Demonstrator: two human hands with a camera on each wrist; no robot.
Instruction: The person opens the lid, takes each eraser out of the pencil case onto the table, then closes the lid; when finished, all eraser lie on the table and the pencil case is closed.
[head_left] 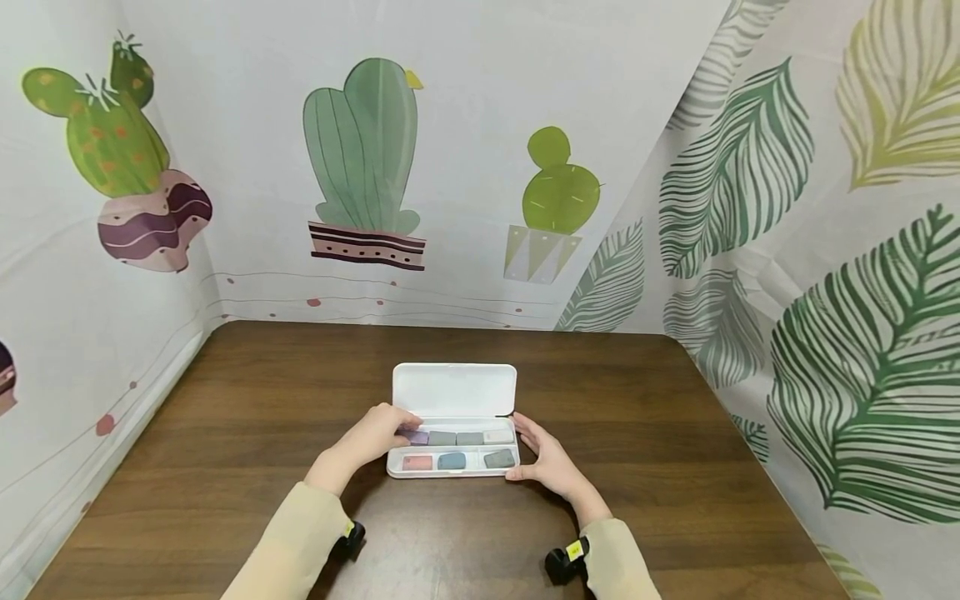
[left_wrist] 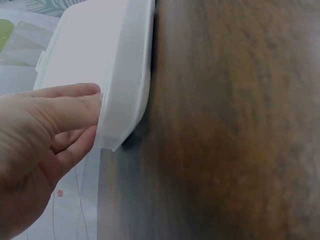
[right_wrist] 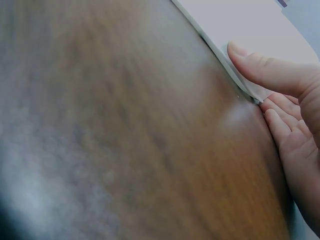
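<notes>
In the head view a white hinged paint box [head_left: 452, 473] lies on the table with its lid [head_left: 454, 390] raised at the back. Two rows of small coloured pans fill it: purple [head_left: 420, 437], two greys and a white behind; pink [head_left: 417, 462], blue [head_left: 452, 461] and grey [head_left: 498, 459] in front. My left hand [head_left: 378, 432] reaches over the left end, its thumb and fingers pinching about the purple pan. At the other end, my right hand [head_left: 551, 460] grips the box, thumb at the front corner, fingers along the side. Both wrist views show the box's white outside.
The box stands near the middle of a brown wooden table [head_left: 300, 367]. Fabric printed with cacti and leaves [head_left: 472, 167] hangs behind the table and along its sides. Each wrist wears a small black camera, one of them [head_left: 564, 563] at the right sleeve.
</notes>
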